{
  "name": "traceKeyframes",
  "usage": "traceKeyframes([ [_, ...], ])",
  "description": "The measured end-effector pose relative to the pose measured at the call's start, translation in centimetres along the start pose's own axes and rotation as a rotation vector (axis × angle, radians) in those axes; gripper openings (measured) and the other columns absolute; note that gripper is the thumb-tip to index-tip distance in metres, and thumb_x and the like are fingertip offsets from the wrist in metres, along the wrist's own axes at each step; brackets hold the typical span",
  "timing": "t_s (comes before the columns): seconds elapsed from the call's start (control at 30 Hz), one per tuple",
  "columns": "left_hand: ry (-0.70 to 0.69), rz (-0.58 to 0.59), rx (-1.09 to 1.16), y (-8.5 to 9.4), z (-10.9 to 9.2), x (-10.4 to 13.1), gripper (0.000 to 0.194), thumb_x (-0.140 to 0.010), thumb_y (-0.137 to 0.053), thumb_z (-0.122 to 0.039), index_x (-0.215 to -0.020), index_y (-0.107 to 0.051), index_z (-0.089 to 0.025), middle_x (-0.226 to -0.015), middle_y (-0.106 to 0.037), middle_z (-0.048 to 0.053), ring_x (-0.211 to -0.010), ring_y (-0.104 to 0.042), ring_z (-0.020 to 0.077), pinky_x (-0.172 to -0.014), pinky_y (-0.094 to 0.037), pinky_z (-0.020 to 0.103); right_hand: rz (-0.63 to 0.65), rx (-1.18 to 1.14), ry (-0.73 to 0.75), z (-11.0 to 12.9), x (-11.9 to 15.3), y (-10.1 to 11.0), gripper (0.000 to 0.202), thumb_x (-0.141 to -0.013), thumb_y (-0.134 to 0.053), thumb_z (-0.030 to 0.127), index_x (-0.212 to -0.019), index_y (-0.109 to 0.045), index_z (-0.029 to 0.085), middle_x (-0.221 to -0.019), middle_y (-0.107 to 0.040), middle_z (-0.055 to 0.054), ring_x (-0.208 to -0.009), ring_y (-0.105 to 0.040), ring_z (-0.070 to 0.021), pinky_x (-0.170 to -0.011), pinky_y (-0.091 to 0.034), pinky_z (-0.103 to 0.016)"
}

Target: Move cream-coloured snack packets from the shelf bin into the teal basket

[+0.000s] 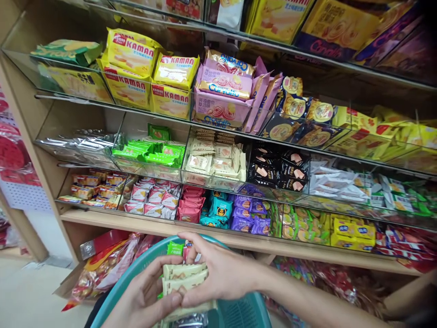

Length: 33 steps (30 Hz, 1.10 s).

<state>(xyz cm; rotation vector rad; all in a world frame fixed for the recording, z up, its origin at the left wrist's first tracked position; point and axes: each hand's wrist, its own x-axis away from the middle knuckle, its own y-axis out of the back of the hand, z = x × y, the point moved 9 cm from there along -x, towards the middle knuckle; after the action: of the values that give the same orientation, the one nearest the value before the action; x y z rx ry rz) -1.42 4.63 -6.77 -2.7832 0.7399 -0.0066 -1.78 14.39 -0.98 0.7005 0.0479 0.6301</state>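
Both hands, left (143, 296) and right (221, 273), are clamped on cream wafer packets (182, 278) over the teal basket (239, 312); lowering them in looks next

We count two hands (146, 296) (221, 273), one teal basket (239, 314), five yellow Kaman packs (131, 50), three clear shelf tiers (218, 127).

Both hands are meeting over the basket (246, 314) at the bottom edge, the left hand (143, 296) lying left of the right hand (221, 273), with the cream packets (184, 278) sitting between them. Behind the basket the shelf (239, 243) is carrying rows of bins; the wafer packets (215, 161) are lying in a middle bin, probably one row above the shelf's front edge.
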Motion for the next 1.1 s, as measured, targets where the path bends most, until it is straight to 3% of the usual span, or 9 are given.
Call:
traceKeyframes([
  [0.13,0.033,-0.032,0.051,0.0,0.3,0.2,0.049,-0.069,-0.076,-0.041,-0.109,-0.057,-0.02,-0.112,-0.066,0.008,-0.105,-0.061,0.0267,-0.083,-0.052,0.032,-0.004,-0.062,-0.011,-0.2,0.6,0.4,0.106,-0.053,-0.082,0.048,-0.14,-0.022,0.035,-0.112,-0.053,-0.004,-0.1,-0.054,-0.0267,-0.085,-0.045,-0.045],
  [0.2,0.074,-0.05,0.091,-0.2,0.4,0.3,0.053,-0.072,-0.074,-0.04,-0.118,-0.053,-0.022,-0.114,-0.066,0.008,-0.105,-0.062,0.0262,-0.082,-0.053,0.032,-0.027,-0.138,0.011,-0.4,1.5,1.2,0.102,-0.06,-0.078,0.05,-0.142,-0.019,0.034,-0.116,-0.054,-0.007,-0.102,-0.054,-0.0264,-0.088,-0.044,-0.046],
  [0.3,0.161,-0.076,0.274,-1.0,0.8,0.5,0.062,-0.078,-0.07,-0.036,-0.132,-0.042,-0.024,-0.121,-0.063,0.008,-0.107,-0.061,0.0257,-0.083,-0.054,0.033,-0.17,-0.4,0.191,-0.9,3.2,3.2,0.091,-0.071,-0.067,0.056,-0.142,-0.016,0.032,-0.129,-0.048,-0.011,-0.108,-0.054,-0.0254,-0.094,-0.041,-0.046],
  [0.37,0.208,-0.091,0.435,-1.7,1.0,0.5,0.06,-0.08,-0.067,-0.036,-0.133,-0.042,-0.021,-0.121,-0.063,0.01,-0.107,-0.062,0.0262,-0.085,-0.054,0.034,-0.339,-0.617,0.38,-1.5,4.5,4.1,0.098,-0.067,-0.067,0.062,-0.142,-0.011,0.034,-0.139,-0.039,-0.012,-0.121,-0.046,-0.027,-0.101,-0.035,-0.046],
  [0.47,0.293,-0.138,0.57,-2.7,1.4,0.6,0.055,-0.08,-0.068,-0.032,-0.13,-0.049,-0.017,-0.117,-0.065,0.012,-0.102,-0.065,0.0264,-0.083,-0.057,0.034,-0.491,-0.839,0.452,-3.5,4.9,2.1,0.132,-0.045,-0.08,0.062,-0.142,0.006,0.037,-0.148,-0.028,-0.01,-0.135,-0.03,-0.0282,-0.111,-0.023,-0.046],
  [0.53,0.338,-0.182,0.589,-3.4,1.4,0.8,0.055,-0.078,-0.07,-0.026,-0.128,-0.051,-0.014,-0.113,-0.067,0.013,-0.098,-0.066,0.0264,-0.08,-0.058,0.033,-0.45,-0.951,0.423,-3.9,4.0,-0.8,0.145,-0.039,-0.087,0.052,-0.14,0.017,0.037,-0.149,-0.029,-0.009,-0.137,-0.028,-0.0269,-0.113,-0.017,-0.045],
  [0.67,0.371,-0.225,0.599,-5.1,1.2,1.3,0.054,-0.078,-0.07,-0.018,-0.128,-0.052,-0.011,-0.109,-0.069,0.014,-0.095,-0.068,0.027,-0.079,-0.059,0.032,-0.463,-1.168,0.399,-4.0,2.9,-3.5,0.15,-0.043,-0.088,0.044,-0.134,0.031,0.038,-0.143,-0.041,-0.01,-0.123,-0.047,-0.0289,-0.102,-0.035,-0.048],
  [0.83,0.381,-0.217,0.631,-6.3,1.5,1.3,0.052,-0.081,-0.068,-0.021,-0.13,-0.051,-0.013,-0.111,-0.068,0.015,-0.099,-0.066,0.0277,-0.084,-0.057,0.034,-0.542,-1.274,0.387,-4.9,3.2,-2.9,0.147,-0.045,-0.09,0.031,-0.139,0.023,0.035,-0.131,-0.052,-0.009,-0.115,-0.054,-0.0269,-0.094,-0.044,-0.042],
  [1.1,0.426,-0.14,0.634,-6.9,2.7,1.3,0.05,-0.085,-0.062,-0.02,-0.133,-0.048,-0.019,-0.127,-0.059,0.012,-0.114,-0.057,0.0299,-0.089,-0.055,0.04,-0.583,-1.344,0.421,-5.3,3.5,-3.0,0.129,-0.053,-0.087,0.023,-0.143,0.005,0.033,-0.112,-0.064,-0.005,-0.092,-0.063,-0.0199,-0.081,-0.049,-0.033],
])
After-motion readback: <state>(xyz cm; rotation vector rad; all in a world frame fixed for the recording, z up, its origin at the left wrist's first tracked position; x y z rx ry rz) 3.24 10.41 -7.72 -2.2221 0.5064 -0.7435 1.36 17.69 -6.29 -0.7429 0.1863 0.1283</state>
